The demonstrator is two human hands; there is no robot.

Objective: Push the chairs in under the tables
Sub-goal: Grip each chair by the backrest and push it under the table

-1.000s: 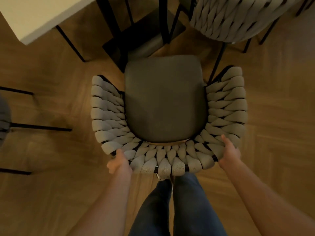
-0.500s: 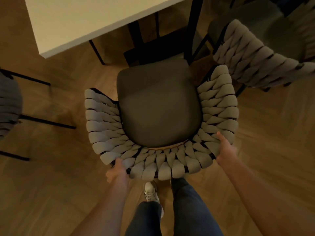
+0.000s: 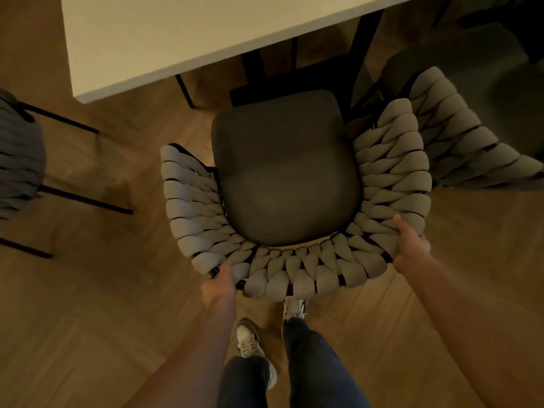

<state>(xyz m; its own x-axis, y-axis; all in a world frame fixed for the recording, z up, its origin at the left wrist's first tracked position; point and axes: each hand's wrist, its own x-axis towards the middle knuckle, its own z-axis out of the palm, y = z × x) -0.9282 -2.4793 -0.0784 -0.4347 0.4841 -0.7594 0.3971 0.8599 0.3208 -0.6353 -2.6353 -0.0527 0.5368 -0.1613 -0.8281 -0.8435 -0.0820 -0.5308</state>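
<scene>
Chair sits centre in the head view, its seat front just short of the table at 12 o'clock. Left hand and right hand clamp the woven backrest, spread wide to steer it straight under.

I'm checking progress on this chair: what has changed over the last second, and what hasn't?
The chair has closed on the white table: the seat's front edge now sits near the table edge, not yet under it. The person has stepped forward, and both shoes show now. Nothing was let go: the left hand and right hand still grip the woven backrest at its two rear corners. The neighbouring chair to the right stays close alongside.
</scene>
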